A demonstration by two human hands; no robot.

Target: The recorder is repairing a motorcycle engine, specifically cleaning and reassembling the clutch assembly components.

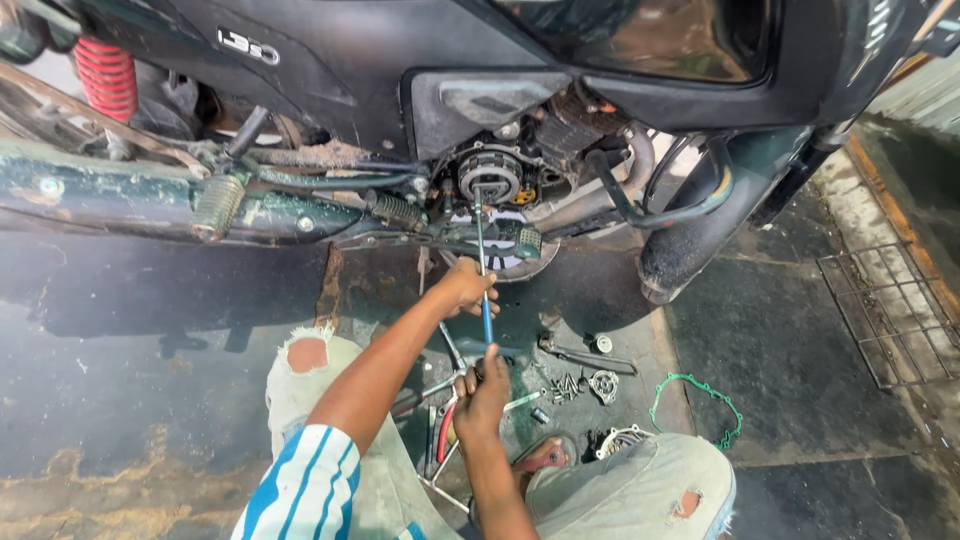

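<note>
A black motorcycle stands side-on in front of me with its engine side cover off, showing a round clutch assembly [490,172]. A long, thin blue-shafted wrench [480,232] runs from that assembly down toward me. My left hand [465,288], on an arm with a blue-and-white striped sleeve, grips the shaft partway along. My right hand [483,390] is closed around the lower handle end. My knees, in torn light trousers, frame both arms.
On the wet dark floor lie several bolts [565,385], a spanner [585,355], a round metal part [604,385], a green gasket [700,410] and more tools by my foot. A wire grate [885,310] lies at right. The exhaust [690,240] and a footpeg [217,203] jut out.
</note>
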